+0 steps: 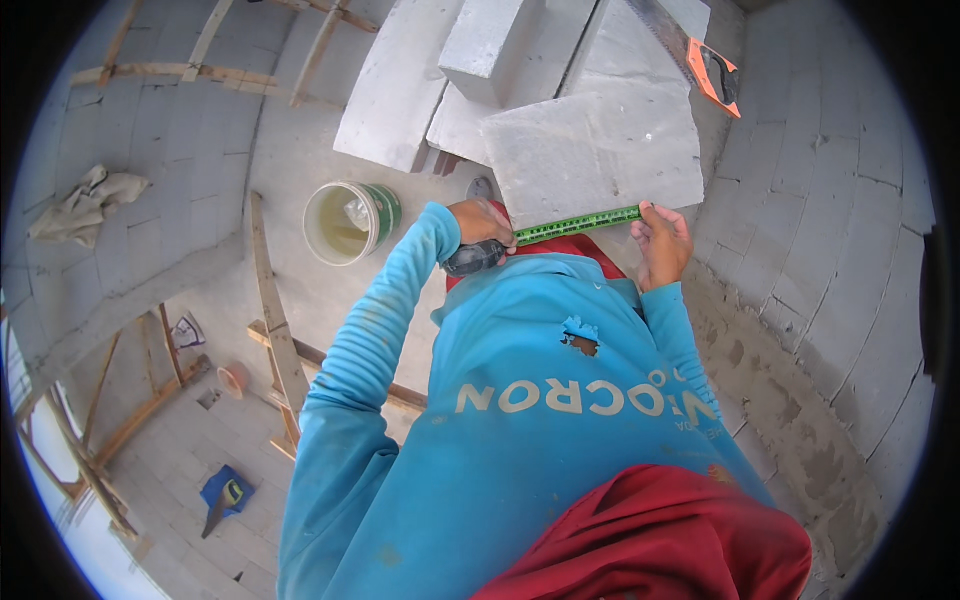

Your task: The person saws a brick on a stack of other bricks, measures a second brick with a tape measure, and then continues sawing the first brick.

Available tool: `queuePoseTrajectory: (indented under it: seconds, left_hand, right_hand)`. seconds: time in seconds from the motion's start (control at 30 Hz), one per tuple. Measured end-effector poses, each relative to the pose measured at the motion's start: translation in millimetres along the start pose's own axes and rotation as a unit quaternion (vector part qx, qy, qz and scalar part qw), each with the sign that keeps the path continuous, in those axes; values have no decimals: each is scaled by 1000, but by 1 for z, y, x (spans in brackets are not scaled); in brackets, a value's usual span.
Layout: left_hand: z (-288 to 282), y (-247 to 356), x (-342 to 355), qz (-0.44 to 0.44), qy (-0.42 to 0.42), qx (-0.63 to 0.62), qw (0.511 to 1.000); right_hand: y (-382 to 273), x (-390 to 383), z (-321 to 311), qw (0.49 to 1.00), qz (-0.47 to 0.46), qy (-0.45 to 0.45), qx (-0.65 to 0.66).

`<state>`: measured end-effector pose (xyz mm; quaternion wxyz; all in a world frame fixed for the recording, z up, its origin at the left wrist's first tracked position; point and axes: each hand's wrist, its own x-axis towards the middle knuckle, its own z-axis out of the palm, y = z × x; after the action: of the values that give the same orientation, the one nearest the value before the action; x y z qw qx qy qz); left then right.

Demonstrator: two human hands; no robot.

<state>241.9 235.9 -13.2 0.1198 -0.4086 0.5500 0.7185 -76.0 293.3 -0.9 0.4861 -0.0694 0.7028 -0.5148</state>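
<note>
My left hand (pixel 480 224) is closed around the dark case of a tape measure (pixel 474 259), close to my waist. Its green blade (pixel 580 225) is pulled out to the right, along the near edge of a flat grey block (pixel 600 150). At the blade's far end, my right hand (pixel 664 245) pinches the tip between thumb and fingers, next to the block's near right corner. The block lies on other pale blocks or slabs. A handsaw with an orange and black handle (pixel 697 75) rests at the stack's far right.
Left of the stack stands a white and green bucket (pixel 383 215) with murky liquid and something pale inside. Wooden planks (pixel 280 310) stand at the left. A block wall (pixel 820 190) rises on the right. A cloth (pixel 90 205) and a blue item (pixel 228 490) lie farther left.
</note>
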Motion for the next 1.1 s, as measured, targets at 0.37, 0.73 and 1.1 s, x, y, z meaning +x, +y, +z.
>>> queuePoseTrajectory:
  seconds: [0.37,0.73,1.1]
  left_hand:
    - [-1,-14,9,31,6,26,999]
    - [-4,-5,5,88,-12,124,988]
    - [-1,3,2,5,6,-7,1000]
  right_hand:
    - [1,3,0,1000,-6,0,-1]
    - [0,2,0,1000,-8,4,-2]
    - [-2,3,2,1000,-5,6,-9]
